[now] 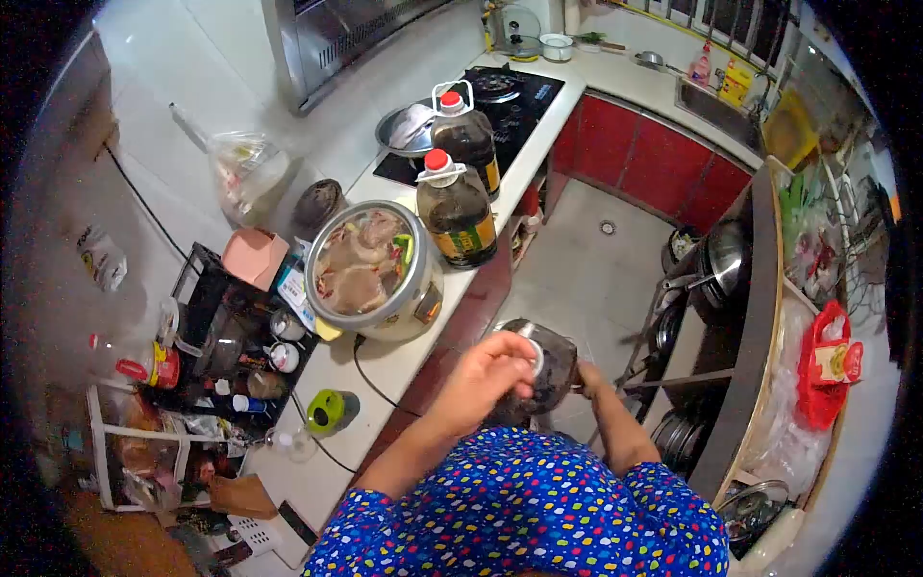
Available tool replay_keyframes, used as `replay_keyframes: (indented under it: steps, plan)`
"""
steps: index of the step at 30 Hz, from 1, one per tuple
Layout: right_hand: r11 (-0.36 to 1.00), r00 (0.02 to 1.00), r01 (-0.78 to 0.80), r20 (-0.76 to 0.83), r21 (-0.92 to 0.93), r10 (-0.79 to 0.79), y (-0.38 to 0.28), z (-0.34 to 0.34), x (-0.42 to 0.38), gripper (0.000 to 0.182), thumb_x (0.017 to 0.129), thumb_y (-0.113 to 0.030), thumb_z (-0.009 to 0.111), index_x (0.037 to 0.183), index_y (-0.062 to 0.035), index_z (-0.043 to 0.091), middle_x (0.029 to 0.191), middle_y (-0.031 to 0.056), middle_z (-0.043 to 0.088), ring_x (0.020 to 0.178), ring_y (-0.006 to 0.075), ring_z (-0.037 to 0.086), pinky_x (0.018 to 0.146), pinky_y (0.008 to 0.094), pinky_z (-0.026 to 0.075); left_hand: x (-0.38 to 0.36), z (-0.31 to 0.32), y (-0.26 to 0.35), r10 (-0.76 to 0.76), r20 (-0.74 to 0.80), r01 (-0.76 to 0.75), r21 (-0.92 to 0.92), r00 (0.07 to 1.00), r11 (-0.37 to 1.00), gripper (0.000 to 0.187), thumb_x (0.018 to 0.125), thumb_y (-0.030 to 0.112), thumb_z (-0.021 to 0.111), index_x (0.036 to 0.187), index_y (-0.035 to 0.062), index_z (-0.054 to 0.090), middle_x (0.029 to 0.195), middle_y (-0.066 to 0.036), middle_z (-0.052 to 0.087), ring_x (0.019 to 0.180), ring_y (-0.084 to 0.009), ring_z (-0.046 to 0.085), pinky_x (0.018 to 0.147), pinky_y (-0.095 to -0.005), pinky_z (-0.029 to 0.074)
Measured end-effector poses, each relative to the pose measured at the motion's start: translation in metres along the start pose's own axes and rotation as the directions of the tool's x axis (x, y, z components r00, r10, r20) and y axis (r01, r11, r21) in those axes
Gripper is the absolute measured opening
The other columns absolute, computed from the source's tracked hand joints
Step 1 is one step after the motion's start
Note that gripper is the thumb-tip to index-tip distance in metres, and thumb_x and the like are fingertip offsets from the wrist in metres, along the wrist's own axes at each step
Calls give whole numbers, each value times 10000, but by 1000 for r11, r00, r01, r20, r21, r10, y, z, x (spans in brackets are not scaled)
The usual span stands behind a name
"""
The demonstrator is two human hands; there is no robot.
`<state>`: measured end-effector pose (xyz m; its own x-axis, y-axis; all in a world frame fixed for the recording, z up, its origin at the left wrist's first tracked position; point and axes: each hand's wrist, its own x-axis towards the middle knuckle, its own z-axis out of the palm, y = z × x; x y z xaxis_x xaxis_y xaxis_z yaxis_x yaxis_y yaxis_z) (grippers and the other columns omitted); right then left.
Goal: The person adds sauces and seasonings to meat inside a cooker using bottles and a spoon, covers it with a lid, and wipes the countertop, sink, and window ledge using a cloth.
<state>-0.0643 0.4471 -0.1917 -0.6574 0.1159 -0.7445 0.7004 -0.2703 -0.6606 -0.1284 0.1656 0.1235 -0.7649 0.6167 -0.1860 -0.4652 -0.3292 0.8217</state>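
Observation:
Just in front of my body is a dark, see-through bottle (555,373) with a white rim or cap (536,359) facing my left side. My left hand (488,375) has its fingers curled at this white part. My right hand (589,380) is closed at the bottle's right side, its fingertips partly hidden. On the counter stand two large dark bottles with red caps, a nearer one (456,216) and a farther one (463,144). Beside them is a round grey-rimmed pot (423,279) filled with meat pieces, dried chillies and something green.
The white counter (385,370) runs along my left, with a green-topped container (327,412), a cable and a rack of jars. Ahead are a black stove (524,96) with a metal bowl (392,130), and a sink (716,113). Shelves with pans stand at right.

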Motion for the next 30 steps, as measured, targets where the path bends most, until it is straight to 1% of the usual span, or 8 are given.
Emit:
replay_keyframes:
  steps: [1,5,7,11,15,17,22,30]
  plan:
    - [978,953,-163,-276,-130,122,-9,-19,6,348,866,-351,541,963,-25,611,872,67,635,759,179,592,742,348,465,5,3,-1,-71,15,70,84,997,994,135,869,56,519,1002,37,527,819,-1,541,682,-73,520,631,-212,430]
    - [890,905,351,-140,-292,-403,-88,-30,-6,268,893,-284,522,993,-46,594,806,13,602,747,97,548,612,228,404,42,-29,-52,-108,106,86,196,988,977,109,841,63,568,946,45,546,849,7,547,686,-58,516,624,-203,424]
    - [696,730,658,15,-289,-684,-149,13,-23,285,892,-301,537,1004,-47,601,796,20,611,724,93,544,615,213,400,51,-41,-64,-174,85,159,161,981,974,116,839,83,590,945,50,556,805,12,548,700,-64,519,653,-196,420]
    - [771,794,597,306,-223,-526,-277,129,-79,411,902,-409,504,1023,-26,590,828,60,624,681,111,572,643,197,413,68,-66,-97,-241,113,214,208,964,954,99,837,93,592,928,60,572,789,19,550,705,-64,509,649,-203,414]
    - [931,882,364,326,-15,-339,-320,228,-59,658,813,-651,459,965,-25,592,821,88,632,647,167,632,557,213,442,81,-86,-107,-227,64,206,239,972,949,107,832,104,598,925,58,576,806,13,558,714,-79,506,660,-218,419]
    - [933,888,356,293,50,-354,-338,254,-39,606,814,-602,493,956,-21,590,818,95,633,636,170,634,534,219,450,86,-88,-104,-269,14,260,206,963,943,98,804,77,581,892,35,580,787,-4,571,687,-78,510,607,-210,408]
    - [911,880,408,236,66,-411,-346,258,-11,295,797,-284,568,925,-19,580,804,111,641,595,159,634,517,233,488,96,-101,-107,-268,26,256,215,963,942,115,808,98,583,905,37,584,806,-5,571,707,-80,509,645,-216,423]
    - [914,909,404,132,-35,-396,-312,185,-55,257,845,-332,507,913,-95,580,843,66,630,649,151,641,540,245,492,111,-116,-116,-367,121,326,269,922,906,121,824,124,595,904,33,588,789,-8,556,728,-95,502,666,-222,408]
